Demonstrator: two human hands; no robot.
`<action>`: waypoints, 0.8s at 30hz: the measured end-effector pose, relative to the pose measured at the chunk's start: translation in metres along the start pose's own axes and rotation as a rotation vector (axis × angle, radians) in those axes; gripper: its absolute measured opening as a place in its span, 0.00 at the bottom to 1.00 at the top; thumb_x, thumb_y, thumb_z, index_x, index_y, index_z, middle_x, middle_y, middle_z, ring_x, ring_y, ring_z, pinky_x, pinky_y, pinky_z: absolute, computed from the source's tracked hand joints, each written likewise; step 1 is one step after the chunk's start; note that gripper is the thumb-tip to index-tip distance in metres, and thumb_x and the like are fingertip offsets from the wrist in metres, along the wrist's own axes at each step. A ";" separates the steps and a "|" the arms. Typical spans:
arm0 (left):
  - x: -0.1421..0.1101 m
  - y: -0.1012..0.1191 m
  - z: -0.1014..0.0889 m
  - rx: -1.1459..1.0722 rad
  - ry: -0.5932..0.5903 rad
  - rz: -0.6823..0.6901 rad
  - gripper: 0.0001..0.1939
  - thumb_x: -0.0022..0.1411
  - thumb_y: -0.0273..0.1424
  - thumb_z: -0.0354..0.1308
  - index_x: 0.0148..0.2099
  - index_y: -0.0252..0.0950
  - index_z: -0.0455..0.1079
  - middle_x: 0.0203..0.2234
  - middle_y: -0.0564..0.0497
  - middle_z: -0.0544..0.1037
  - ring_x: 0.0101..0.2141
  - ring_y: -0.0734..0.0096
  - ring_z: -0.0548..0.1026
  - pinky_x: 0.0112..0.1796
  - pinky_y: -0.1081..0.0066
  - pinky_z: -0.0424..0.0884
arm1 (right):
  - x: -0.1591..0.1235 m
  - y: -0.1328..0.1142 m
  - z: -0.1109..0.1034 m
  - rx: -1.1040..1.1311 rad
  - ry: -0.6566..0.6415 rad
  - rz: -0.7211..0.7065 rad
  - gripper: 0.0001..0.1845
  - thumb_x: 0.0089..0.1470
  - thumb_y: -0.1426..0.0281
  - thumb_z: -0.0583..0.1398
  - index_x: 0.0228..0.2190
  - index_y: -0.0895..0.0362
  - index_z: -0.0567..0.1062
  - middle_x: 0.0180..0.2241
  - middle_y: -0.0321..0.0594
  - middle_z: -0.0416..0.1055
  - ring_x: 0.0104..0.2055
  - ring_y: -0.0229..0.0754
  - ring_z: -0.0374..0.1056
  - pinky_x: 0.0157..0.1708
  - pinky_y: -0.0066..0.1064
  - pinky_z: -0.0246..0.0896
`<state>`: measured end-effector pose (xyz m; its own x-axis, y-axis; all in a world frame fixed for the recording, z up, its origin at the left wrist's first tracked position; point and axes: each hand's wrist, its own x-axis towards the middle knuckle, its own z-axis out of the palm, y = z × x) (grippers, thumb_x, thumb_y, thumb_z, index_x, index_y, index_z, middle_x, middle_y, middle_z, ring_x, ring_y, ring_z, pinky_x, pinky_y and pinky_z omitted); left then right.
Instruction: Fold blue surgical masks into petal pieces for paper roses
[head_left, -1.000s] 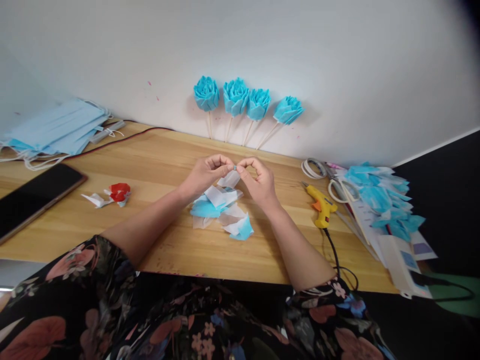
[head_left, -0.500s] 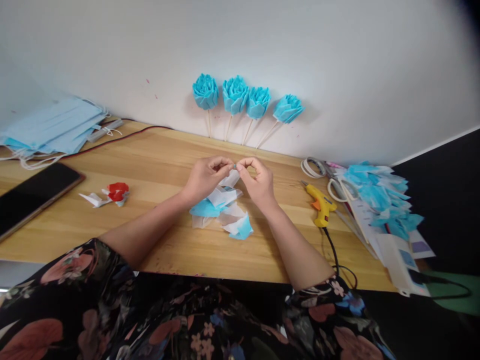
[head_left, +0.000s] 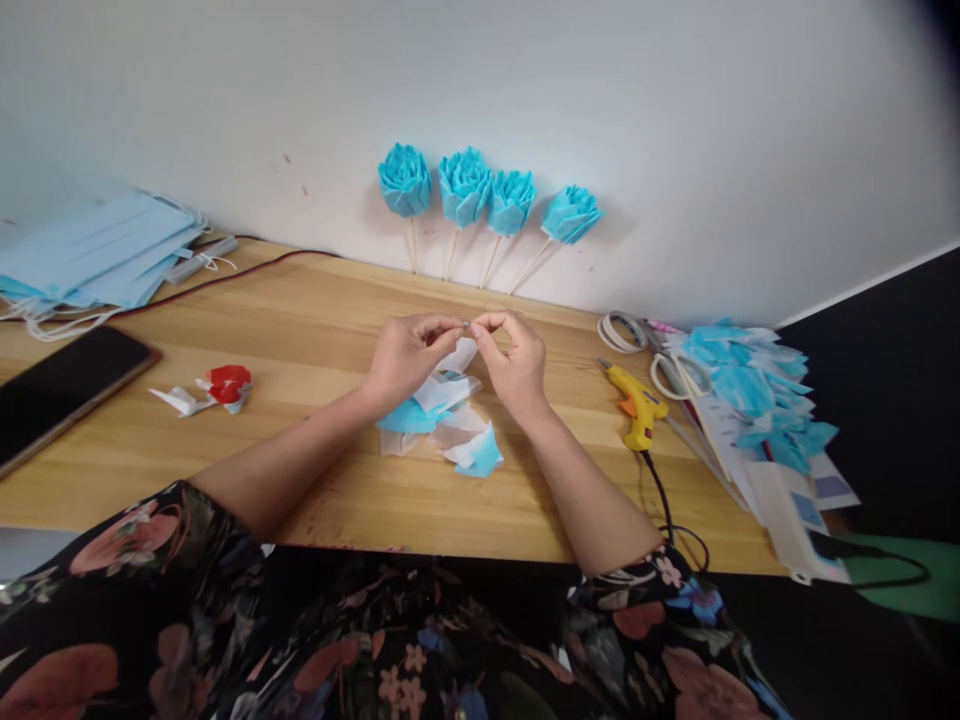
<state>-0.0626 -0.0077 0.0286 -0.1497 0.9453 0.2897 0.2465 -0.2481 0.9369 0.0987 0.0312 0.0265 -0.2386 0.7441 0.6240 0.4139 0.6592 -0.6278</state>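
My left hand [head_left: 409, 355] and my right hand [head_left: 514, 360] meet above the wooden table [head_left: 315, 330], each pinching one end of a small white and blue tissue piece [head_left: 463, 352]. Both hands have their fingers curled in a pinch, fingertips almost touching. Beneath them lies a small heap of white and blue tissue pieces [head_left: 450, 425]. Against the wall behind stand several blue paper roses on sticks [head_left: 465, 190].
A yellow glue gun [head_left: 636, 405] with a black cord lies right of my hands, beside scissors [head_left: 675, 375], tape rolls [head_left: 619, 330] and a pile of blue cut tissue [head_left: 757, 390]. Left are a red and white scrap [head_left: 217, 385], a dark phone [head_left: 60, 385] and blue face masks [head_left: 97, 255].
The hands keep their pinch on the tissue piece with only slight finger shifts. The whole view has drifted a little as my head moved.
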 end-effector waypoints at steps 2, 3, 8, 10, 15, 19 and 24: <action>0.001 -0.003 0.000 0.009 0.010 0.000 0.09 0.60 0.35 0.63 0.37 0.36 0.81 0.32 0.49 0.84 0.32 0.69 0.77 0.33 0.72 0.68 | -0.001 -0.001 0.001 -0.014 -0.031 -0.004 0.07 0.61 0.66 0.60 0.31 0.52 0.75 0.32 0.37 0.77 0.38 0.42 0.72 0.44 0.37 0.65; 0.001 -0.003 0.000 0.011 0.008 -0.001 0.09 0.60 0.35 0.63 0.37 0.36 0.81 0.32 0.49 0.84 0.32 0.69 0.77 0.34 0.72 0.68 | -0.001 -0.001 0.001 -0.021 -0.043 -0.002 0.07 0.61 0.66 0.60 0.31 0.52 0.75 0.32 0.37 0.77 0.38 0.43 0.72 0.44 0.37 0.65; 0.001 0.000 -0.003 0.008 -0.040 0.006 0.09 0.60 0.34 0.61 0.35 0.36 0.80 0.29 0.50 0.83 0.31 0.70 0.76 0.33 0.72 0.67 | -0.002 -0.002 0.001 -0.004 -0.070 -0.006 0.07 0.62 0.66 0.59 0.31 0.52 0.75 0.32 0.37 0.77 0.38 0.43 0.72 0.44 0.37 0.65; 0.002 0.001 -0.003 0.019 -0.043 -0.002 0.09 0.60 0.34 0.61 0.34 0.35 0.80 0.27 0.50 0.81 0.29 0.72 0.74 0.32 0.73 0.65 | -0.002 -0.002 0.000 0.022 -0.089 -0.011 0.08 0.62 0.66 0.58 0.32 0.52 0.75 0.33 0.37 0.77 0.39 0.42 0.72 0.44 0.37 0.65; 0.004 -0.002 -0.002 -0.004 -0.031 -0.017 0.08 0.59 0.33 0.60 0.32 0.35 0.77 0.24 0.52 0.78 0.26 0.73 0.70 0.29 0.73 0.62 | 0.000 0.001 -0.003 0.041 -0.052 0.004 0.06 0.63 0.66 0.56 0.37 0.52 0.73 0.35 0.37 0.78 0.40 0.43 0.73 0.46 0.38 0.65; 0.005 -0.004 -0.001 -0.020 -0.034 -0.031 0.08 0.59 0.33 0.60 0.31 0.35 0.76 0.24 0.52 0.77 0.25 0.74 0.68 0.28 0.72 0.61 | 0.003 0.003 -0.004 -0.054 -0.058 -0.043 0.06 0.62 0.67 0.57 0.36 0.51 0.76 0.36 0.37 0.79 0.41 0.44 0.73 0.48 0.41 0.63; 0.005 -0.002 -0.003 -0.012 -0.043 -0.026 0.09 0.59 0.33 0.61 0.29 0.35 0.75 0.21 0.54 0.74 0.23 0.76 0.65 0.26 0.72 0.58 | 0.004 0.003 -0.003 -0.101 -0.075 -0.076 0.05 0.60 0.69 0.60 0.33 0.50 0.78 0.34 0.36 0.80 0.40 0.45 0.74 0.48 0.41 0.63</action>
<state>-0.0666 -0.0031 0.0283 -0.1142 0.9598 0.2564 0.2316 -0.2253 0.9464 0.1015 0.0361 0.0285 -0.3358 0.7007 0.6295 0.4774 0.7027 -0.5276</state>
